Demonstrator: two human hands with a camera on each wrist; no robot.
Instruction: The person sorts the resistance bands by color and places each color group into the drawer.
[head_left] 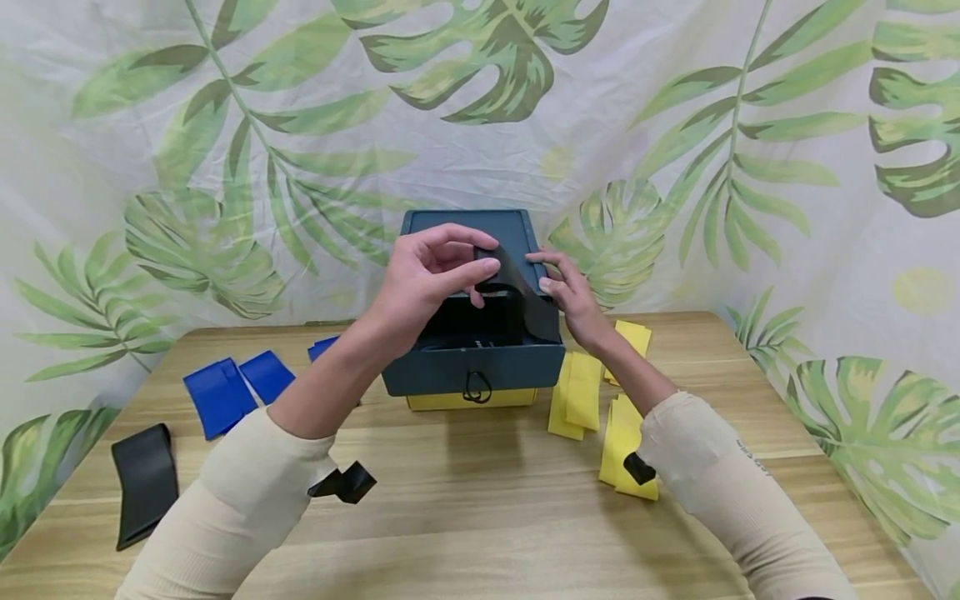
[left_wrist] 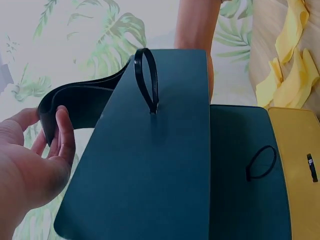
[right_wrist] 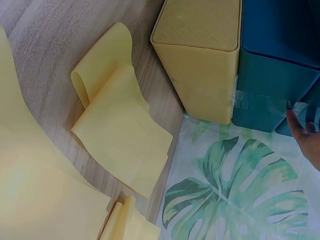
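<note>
My left hand (head_left: 420, 283) pinches a folded black rubber-like band (head_left: 516, 279) between thumb and fingers. The band slopes down to the right into the pulled-out top drawer (head_left: 435, 372), which is dark teal with a black loop pull (head_left: 477, 387). In the left wrist view, the band (left_wrist: 87, 100) bends in a fold at my fingers and runs behind the drawer front (left_wrist: 155, 170). At the right side of the drawer cabinet (head_left: 465, 218), my right hand (head_left: 577, 304) has its fingers extended; in the right wrist view a fingertip touches the teal side wall (right_wrist: 270, 90).
Several yellow strips (head_left: 582, 392) lie folded to the cabinet's right. Blue folded pieces (head_left: 217, 396) and another black folded band (head_left: 142, 483) lie on the left of the wooden table (head_left: 480, 517). A yellow drawer (left_wrist: 295, 150) forms the cabinet's bottom; a leaf-print cloth (head_left: 300, 108) hangs behind.
</note>
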